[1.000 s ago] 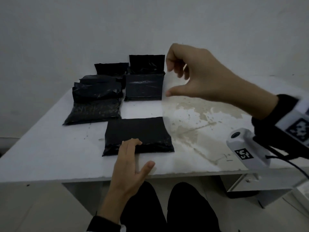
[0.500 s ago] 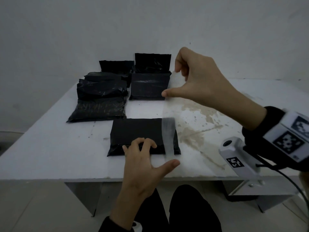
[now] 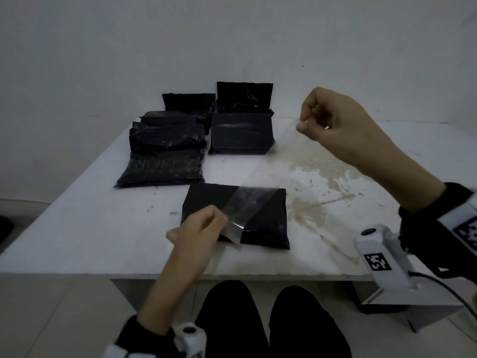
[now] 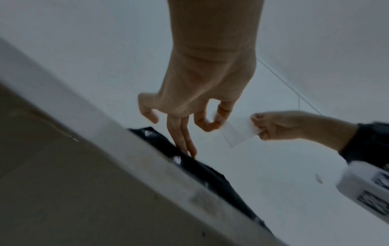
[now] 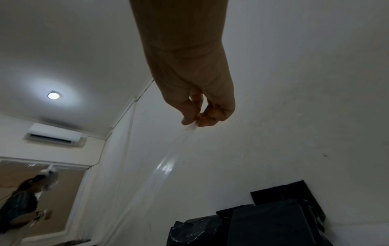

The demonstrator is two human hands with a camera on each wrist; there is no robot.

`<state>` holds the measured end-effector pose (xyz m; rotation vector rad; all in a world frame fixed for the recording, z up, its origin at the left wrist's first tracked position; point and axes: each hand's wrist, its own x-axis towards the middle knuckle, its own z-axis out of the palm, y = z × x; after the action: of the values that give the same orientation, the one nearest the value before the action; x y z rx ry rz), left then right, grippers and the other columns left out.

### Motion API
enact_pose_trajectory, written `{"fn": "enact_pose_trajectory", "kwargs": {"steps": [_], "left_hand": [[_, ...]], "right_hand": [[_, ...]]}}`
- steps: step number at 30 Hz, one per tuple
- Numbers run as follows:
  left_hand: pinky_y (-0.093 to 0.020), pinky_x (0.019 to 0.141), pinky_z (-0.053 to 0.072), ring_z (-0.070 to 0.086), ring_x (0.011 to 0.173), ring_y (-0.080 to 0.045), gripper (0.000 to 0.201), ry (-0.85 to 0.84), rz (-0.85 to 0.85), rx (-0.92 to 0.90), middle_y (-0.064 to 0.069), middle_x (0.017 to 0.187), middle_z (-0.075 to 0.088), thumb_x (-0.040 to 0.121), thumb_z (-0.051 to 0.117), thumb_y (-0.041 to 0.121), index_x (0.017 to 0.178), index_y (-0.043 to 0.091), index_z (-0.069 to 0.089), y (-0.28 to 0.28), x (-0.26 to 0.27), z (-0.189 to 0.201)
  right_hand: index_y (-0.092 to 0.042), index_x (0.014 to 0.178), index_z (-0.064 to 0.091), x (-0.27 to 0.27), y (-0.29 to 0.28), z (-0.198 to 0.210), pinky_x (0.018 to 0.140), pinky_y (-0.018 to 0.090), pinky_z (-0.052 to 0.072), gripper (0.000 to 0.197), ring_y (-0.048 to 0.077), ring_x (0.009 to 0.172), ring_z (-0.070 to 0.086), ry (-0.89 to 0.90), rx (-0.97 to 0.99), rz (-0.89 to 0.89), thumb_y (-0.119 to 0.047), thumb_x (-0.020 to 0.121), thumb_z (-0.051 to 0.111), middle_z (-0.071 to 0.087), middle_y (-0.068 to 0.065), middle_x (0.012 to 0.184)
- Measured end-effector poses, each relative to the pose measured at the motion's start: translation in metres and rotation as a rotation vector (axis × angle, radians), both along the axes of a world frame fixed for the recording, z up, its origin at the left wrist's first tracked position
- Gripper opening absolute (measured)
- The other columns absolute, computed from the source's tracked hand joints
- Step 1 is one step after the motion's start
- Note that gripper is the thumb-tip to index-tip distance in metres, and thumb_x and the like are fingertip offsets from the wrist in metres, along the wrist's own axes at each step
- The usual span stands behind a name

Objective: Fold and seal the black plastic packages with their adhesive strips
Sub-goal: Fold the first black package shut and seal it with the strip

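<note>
A plain, dim indoor workroom used for packing. A stained white table [image 3: 335,182] stands against a bare white wall [image 3: 129,47], with stacked black plastic packages [image 3: 165,148] at the table's far side near the wall. Above the table hang a round ceiling light [image 5: 53,95] and a wall-mounted air conditioner [image 5: 54,137].

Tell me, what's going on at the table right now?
Left hand and right hand each pinch one end of clear strip. Strip stretched above nearest black package. Nothing in the way.
</note>
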<state>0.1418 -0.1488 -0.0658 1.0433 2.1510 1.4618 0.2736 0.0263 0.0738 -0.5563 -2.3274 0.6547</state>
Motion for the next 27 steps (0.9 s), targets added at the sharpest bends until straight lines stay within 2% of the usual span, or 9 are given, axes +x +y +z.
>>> {"fn": "enact_pose_trajectory", "kwargs": {"steps": [3,6,8,10,15,17,20,23,27], "left_hand": [[-0.043,0.091,0.035,0.058,0.078,-0.018,0.033,-0.028,-0.141,-0.073,-0.004,0.073,0.062,0.070,0.046,0.050,0.062,0.019,0.054,-0.012,-0.020,0.024],[-0.023,0.072,0.041,0.056,0.065,-0.008,0.024,-0.055,-0.183,-0.015,-0.011,0.072,0.064,0.076,0.054,0.029,0.058,0.014,0.057,-0.023,-0.032,0.054],[-0.024,0.069,0.040,0.055,0.064,-0.006,0.020,-0.034,-0.152,0.012,-0.003,0.069,0.065,0.071,0.053,0.028,0.057,0.016,0.061,-0.029,-0.044,0.073],[-0.025,0.067,0.040,0.056,0.061,-0.003,0.021,-0.042,-0.125,0.057,0.003,0.065,0.065,0.078,0.059,0.025,0.060,0.014,0.062,-0.032,-0.058,0.080],[-0.012,0.059,0.045,0.057,0.055,0.003,0.015,-0.108,-0.036,0.070,0.008,0.058,0.064,0.087,0.058,0.014,0.074,0.012,0.064,-0.029,-0.068,0.061],[-0.013,0.062,0.042,0.054,0.056,0.006,0.018,-0.131,-0.010,0.068,0.009,0.060,0.061,0.090,0.054,0.013,0.074,0.012,0.062,-0.028,-0.065,0.045],[-0.009,0.067,0.041,0.055,0.068,0.006,0.020,-0.162,0.009,0.112,0.006,0.080,0.063,0.092,0.049,0.009,0.076,0.005,0.060,-0.029,-0.058,0.024],[-0.007,0.080,0.039,0.056,0.100,0.008,0.023,-0.175,-0.074,0.151,0.015,0.108,0.063,0.092,0.047,0.006,0.070,0.008,0.054,-0.031,-0.051,0.008],[-0.017,0.090,0.040,0.054,0.112,0.003,0.021,-0.142,-0.153,0.146,0.012,0.112,0.065,0.089,0.050,0.024,0.071,0.014,0.049,-0.033,-0.044,-0.008]], "right_hand": [[-0.022,0.075,0.049,0.010,0.001,-0.016,0.055,0.020,0.039,0.021,0.009,0.057,0.045,0.042,-0.153,-0.024,-0.012,0.085,0.064,0.050,-0.003,0.065],[-0.018,0.074,0.051,0.019,-0.005,-0.040,0.052,0.019,0.040,0.020,0.011,0.057,0.047,0.158,-0.300,-0.074,-0.009,0.082,0.067,0.048,-0.002,0.063],[-0.017,0.073,0.052,0.023,-0.016,-0.057,0.049,0.015,0.038,0.020,0.005,0.052,0.049,0.240,-0.410,-0.095,-0.007,0.081,0.067,0.048,-0.003,0.060],[-0.016,0.073,0.052,0.026,-0.029,-0.073,0.048,0.014,0.039,0.019,0.000,0.048,0.050,0.319,-0.499,-0.100,-0.006,0.081,0.067,0.050,-0.005,0.058],[-0.012,0.074,0.051,0.025,-0.059,-0.112,0.048,0.008,0.040,0.018,0.002,0.048,0.053,0.488,-0.669,-0.160,-0.006,0.080,0.067,0.055,-0.007,0.052],[-0.012,0.073,0.051,0.021,-0.065,-0.129,0.046,0.008,0.038,0.019,0.005,0.049,0.052,0.490,-0.706,-0.192,-0.005,0.081,0.067,0.055,-0.001,0.055],[-0.009,0.072,0.051,0.021,-0.068,-0.149,0.044,0.011,0.033,0.019,0.012,0.051,0.045,0.447,-0.725,-0.223,-0.004,0.082,0.066,0.051,0.007,0.056],[-0.012,0.069,0.050,0.026,-0.061,-0.159,0.045,0.013,0.030,0.022,0.009,0.052,0.038,0.444,-0.717,-0.255,-0.003,0.082,0.065,0.047,-0.007,0.050],[-0.014,0.067,0.050,0.030,-0.055,-0.165,0.050,0.010,0.035,0.025,0.007,0.057,0.042,0.472,-0.693,-0.270,0.001,0.081,0.065,0.049,-0.011,0.054]]}}
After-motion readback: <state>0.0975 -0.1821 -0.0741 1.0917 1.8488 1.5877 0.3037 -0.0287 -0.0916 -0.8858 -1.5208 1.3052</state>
